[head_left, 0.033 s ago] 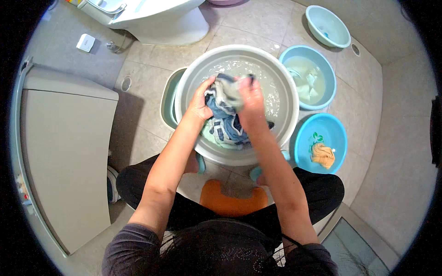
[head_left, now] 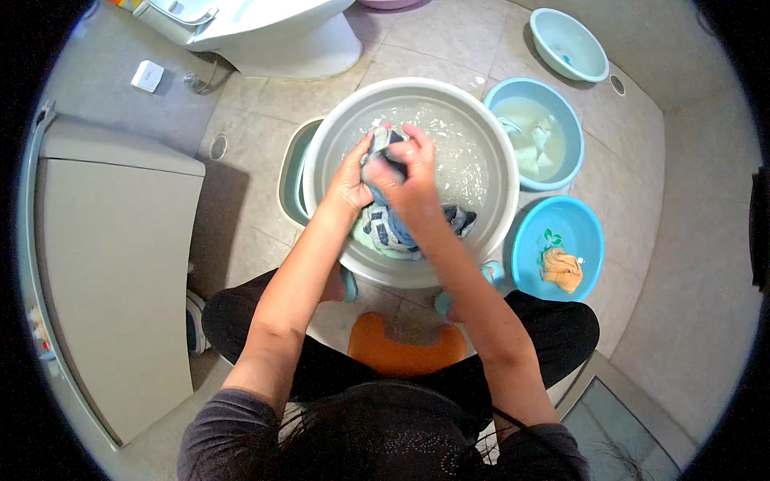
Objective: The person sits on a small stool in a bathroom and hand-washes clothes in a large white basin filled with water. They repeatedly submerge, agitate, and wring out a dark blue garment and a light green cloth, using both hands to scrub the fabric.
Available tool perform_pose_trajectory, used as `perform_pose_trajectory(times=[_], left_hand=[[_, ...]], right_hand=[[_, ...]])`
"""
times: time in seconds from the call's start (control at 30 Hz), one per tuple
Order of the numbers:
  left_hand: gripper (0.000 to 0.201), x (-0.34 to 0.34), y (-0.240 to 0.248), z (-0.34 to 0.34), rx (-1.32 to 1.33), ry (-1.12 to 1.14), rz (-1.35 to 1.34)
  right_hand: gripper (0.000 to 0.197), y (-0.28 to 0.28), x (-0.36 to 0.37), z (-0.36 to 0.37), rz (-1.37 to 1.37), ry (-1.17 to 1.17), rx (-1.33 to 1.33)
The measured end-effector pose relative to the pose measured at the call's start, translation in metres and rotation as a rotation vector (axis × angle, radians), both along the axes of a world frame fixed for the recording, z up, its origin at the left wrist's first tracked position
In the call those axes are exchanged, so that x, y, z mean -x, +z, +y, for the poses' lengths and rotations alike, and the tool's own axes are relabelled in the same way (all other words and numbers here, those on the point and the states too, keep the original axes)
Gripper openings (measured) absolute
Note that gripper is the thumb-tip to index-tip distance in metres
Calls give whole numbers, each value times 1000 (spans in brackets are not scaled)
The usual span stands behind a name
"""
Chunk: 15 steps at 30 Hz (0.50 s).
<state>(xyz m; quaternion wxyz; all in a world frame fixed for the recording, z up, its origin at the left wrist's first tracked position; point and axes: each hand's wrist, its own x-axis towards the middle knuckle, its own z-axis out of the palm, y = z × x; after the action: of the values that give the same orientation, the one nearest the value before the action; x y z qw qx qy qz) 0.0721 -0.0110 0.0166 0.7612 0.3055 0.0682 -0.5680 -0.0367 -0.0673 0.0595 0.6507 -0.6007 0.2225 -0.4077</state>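
Note:
A large grey-white basin (head_left: 330, 127) of water stands on the floor in front of me. In it is a bunched wet garment (head_left: 387, 227), patterned in dark blue, blue and pale grey. My left hand (head_left: 350, 184) grips the garment's raised upper part from the left. My right hand (head_left: 411, 183), smeared by motion, is closed over the same part, with dark fabric between thumb and fingers. The garment's lower part lies in the basin, its dark right end (head_left: 460, 220) spread out. Pale green fabric (head_left: 365, 239) shows beneath it.
On the right stand a blue basin with cloudy water (head_left: 579, 132) and a bright blue basin (head_left: 592, 240) holding an orange-tan cloth (head_left: 562, 270). A pale blue basin (head_left: 569, 44) is farther back. A toilet (head_left: 297, 48), a cabinet (head_left: 120, 264) and an orange stool (head_left: 405, 353) surround me.
My right hand has moved left and slightly down across the garment, toward my left hand. The raised fabric has been folded in between them. My left hand has hardly moved.

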Motion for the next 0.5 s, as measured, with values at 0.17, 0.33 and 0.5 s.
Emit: perform_pose_trajectory(times=[0.17,0.33,0.5], left_hand=[[42,12,-8,7,116,-70,25],[40,28,29,-9,-248,-315,-295],[35,15,46,-8,-108,-141,-68]], right_hand=[[24,-2,-10,-2,215,-173,744],[19,-34,-20,-66,542,-179,70],[29,-17,-5,-10,137,46,131]])
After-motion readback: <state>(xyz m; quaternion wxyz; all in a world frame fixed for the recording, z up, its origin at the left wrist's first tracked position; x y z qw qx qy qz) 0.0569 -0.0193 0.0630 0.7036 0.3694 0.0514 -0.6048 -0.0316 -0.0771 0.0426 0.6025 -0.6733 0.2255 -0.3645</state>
